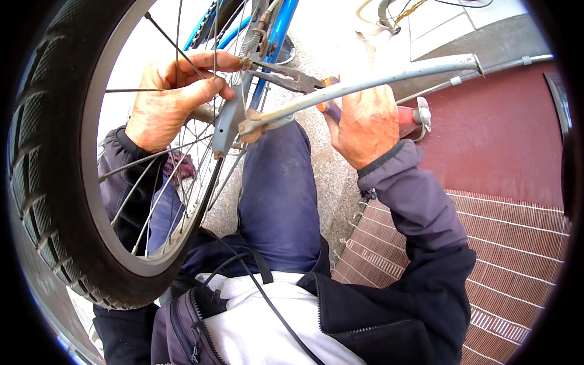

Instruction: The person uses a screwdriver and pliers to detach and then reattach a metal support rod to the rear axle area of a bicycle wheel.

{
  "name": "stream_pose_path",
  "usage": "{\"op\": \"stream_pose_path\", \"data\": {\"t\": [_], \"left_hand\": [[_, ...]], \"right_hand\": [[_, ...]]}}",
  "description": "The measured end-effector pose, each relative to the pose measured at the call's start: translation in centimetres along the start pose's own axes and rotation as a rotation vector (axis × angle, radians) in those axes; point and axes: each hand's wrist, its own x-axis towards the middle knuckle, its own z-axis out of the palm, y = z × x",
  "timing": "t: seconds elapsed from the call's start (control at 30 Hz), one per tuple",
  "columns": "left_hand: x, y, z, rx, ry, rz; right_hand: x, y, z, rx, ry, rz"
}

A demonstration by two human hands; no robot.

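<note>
My right hand is closed round the handles of a pair of long-nose pliers, partly covered by a long grey metal tube that looks like a kickstand leg. The jaws point left, their tips at a small brownish metal piece beside the wheel. From the other side, my left hand reaches in among the spokes. Its index fingertip touches that piece, while the thumb presses on another finger just below. A grey bracket stands beneath the tips, close to a coil spring.
A bicycle wheel with a thick black tyre fills the left side. Behind the pliers runs a blue frame tube. On the right are a dark red panel and a brown striped mat. A black cord hangs over my front.
</note>
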Motion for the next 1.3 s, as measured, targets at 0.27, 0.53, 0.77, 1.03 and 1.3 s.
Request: {"op": "stream_pose_path", "data": {"t": [0.27,0.53,0.77,1.03,1.3], "left_hand": [[0.3,-0.7,-0.4,-0.085,-0.059,0.025],[0.2,-0.4,-0.1,-0.061,-0.045,0.022],[0.2,-0.1,-0.3,-0.024,-0.062,-0.013],[0.2,-0.4,0.0,-0.019,-0.019,0.035],[0.1,-0.3,0.0,-0.007,-0.015,0.018]], "right_hand": [[-0.1,-0.3,0.0,-0.027,0.008,0.030],[-1.0,0.9,-0.5,0.975,-0.437,0.353],[0.4,1.2,-1.1,1.399,-1.035,0.499],[0.5,2.0,-1.5,1.484,-1.011,0.507],[1.1,2.4,-1.0,1.482,-1.015,0.434]]}}
